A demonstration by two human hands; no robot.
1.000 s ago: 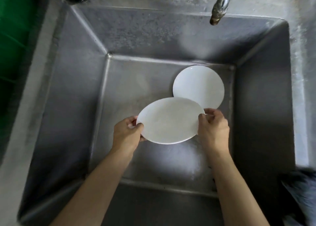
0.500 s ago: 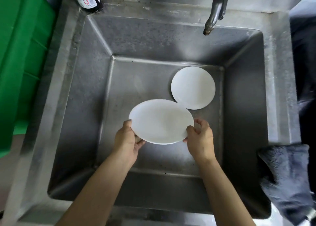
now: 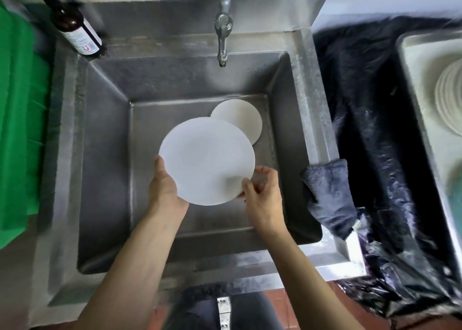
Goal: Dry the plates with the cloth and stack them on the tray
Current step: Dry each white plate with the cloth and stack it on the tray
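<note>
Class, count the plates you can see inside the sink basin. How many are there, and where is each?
2. One plate is held over the basin by the left hand and right hand; a second plate lies on the basin floor behind it, partly covered.

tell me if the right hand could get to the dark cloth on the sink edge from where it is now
Probably yes, but not at once. The dark cloth hangs over the sink's right rim, close beside the right hand, with nothing between them. That hand is pinching the held plate, so it must let go first and leave it to the left hand.
</note>
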